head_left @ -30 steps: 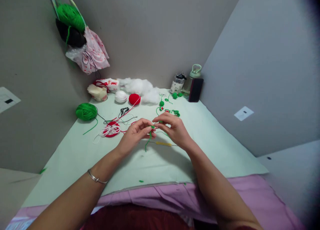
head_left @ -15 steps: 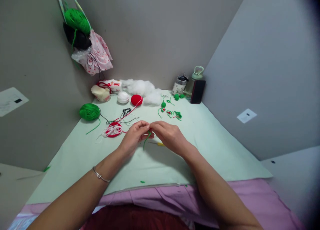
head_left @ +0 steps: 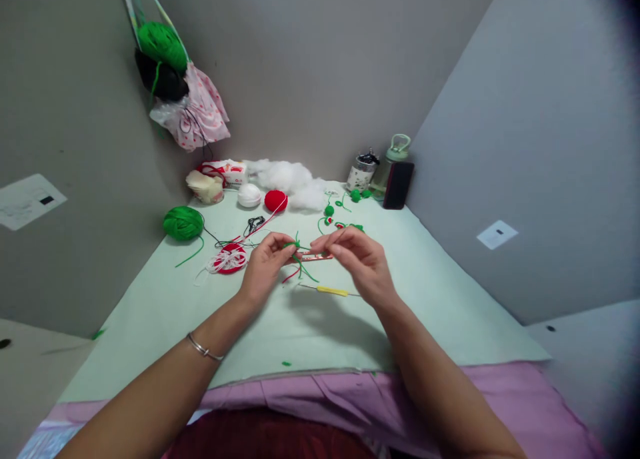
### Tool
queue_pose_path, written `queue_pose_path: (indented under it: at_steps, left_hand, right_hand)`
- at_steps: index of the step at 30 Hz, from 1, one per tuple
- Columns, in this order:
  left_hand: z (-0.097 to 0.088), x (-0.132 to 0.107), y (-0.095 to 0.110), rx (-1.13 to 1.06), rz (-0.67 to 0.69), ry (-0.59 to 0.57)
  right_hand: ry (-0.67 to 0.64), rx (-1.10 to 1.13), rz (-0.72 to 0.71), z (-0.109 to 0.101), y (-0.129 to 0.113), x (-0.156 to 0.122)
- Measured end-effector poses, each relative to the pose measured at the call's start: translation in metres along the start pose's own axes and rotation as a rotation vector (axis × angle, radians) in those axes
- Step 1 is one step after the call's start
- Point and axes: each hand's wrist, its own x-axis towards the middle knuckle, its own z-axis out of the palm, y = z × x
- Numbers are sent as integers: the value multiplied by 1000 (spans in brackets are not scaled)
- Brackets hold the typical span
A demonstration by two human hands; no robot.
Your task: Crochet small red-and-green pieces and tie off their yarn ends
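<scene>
My left hand (head_left: 265, 267) and my right hand (head_left: 361, 262) are raised just above the pale green mat (head_left: 425, 292), fingers pinched. Between them stretches a small red-and-white crochet strip (head_left: 313, 255) with green yarn ends (head_left: 300, 262) and a red tail hanging down. My left fingers pinch its green end, my right fingers pinch the other end. A yellow-handled crochet hook (head_left: 331, 290) lies on the mat just below my hands. A silver bangle (head_left: 204, 348) circles my left wrist.
A green yarn ball (head_left: 183, 222) lies at the left; a red disc with white yarn (head_left: 229, 258) sits near my left hand. White and red balls, white stuffing (head_left: 287, 177), small green pieces, a jar, a bottle and a dark phone (head_left: 398, 185) stand at the back. Bags hang on the wall.
My hands have drawn apart and lifted slightly, so the red-and-white strip now shows stretched between them. The crochet hook below is uncovered again.
</scene>
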Motion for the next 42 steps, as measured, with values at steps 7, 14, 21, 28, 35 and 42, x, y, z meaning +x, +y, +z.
queue_pose_path:
  at_steps: [7,14,21,28,35,42]
  left_hand:
    - [-8,6,0,24,27,80]
    - [-10,7,1,14,28,90]
    - [-11,8,2,-7,31,96]
    - [-12,8,1,-19,28,111]
    - [-13,10,-3,12,46,108]
    - [-7,5,-3,80,79,48]
  right_hand:
    - [60,330,154,-35,-8,7]
    - [208,326,93,-56,-14,13]
    - [343,295,21,-80,-9,15]
    - [389,593,-30,-94,-2,16]
    - [406,637,-15,-97,1,18]
    - [240,74,178,-44,24,17]
